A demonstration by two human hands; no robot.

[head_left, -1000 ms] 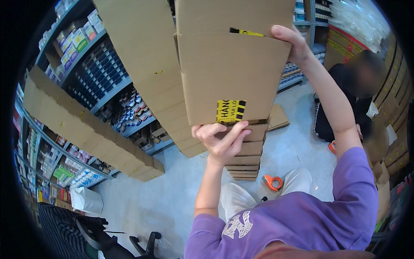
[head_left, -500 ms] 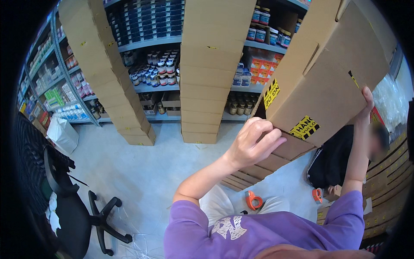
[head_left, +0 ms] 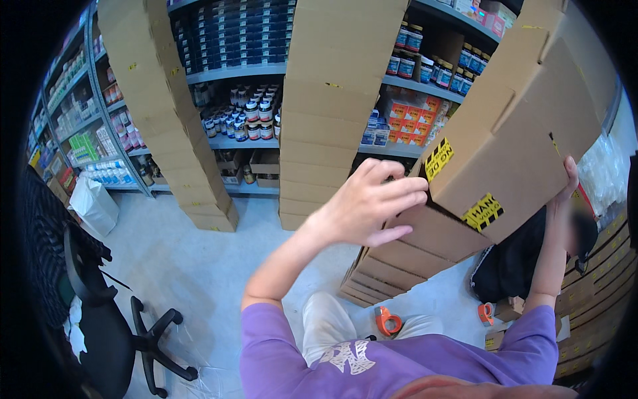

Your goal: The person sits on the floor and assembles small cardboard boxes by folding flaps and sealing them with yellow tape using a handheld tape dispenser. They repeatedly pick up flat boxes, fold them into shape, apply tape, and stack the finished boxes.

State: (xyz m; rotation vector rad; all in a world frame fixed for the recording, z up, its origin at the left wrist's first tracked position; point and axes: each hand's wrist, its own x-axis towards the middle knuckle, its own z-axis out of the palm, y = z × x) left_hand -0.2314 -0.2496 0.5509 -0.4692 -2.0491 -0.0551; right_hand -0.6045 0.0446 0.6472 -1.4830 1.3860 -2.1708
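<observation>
Just left of a tall stack of flat cardboard boxes, my left hand (head_left: pixel 375 203) has its fingers loosely bent and apart, with nothing between them. Its fingertips are beside the lower left corner of the top cardboard box (head_left: pixel 525 146), which carries yellow-and-black tape. My right hand (head_left: pixel 569 179) grips the right edge of that box; some of its fingers are hidden. Under the tilted top box, a dark gap shows above the lower boxes (head_left: pixel 405 256) of the stack.
Two more tall box stacks (head_left: pixel 335 120) stand before shelves of bottles (head_left: pixel 256 116). An orange tape dispenser (head_left: pixel 387 322) lies on the floor by my legs. A black office chair (head_left: pixel 106 332) is at left. At right, a person in dark clothing (head_left: pixel 508 266) is low beside more boxes.
My left hand has come off the top box's lower edge and moved left, its fingers loosening. My right hand stays on the box. The view has shifted slightly.
</observation>
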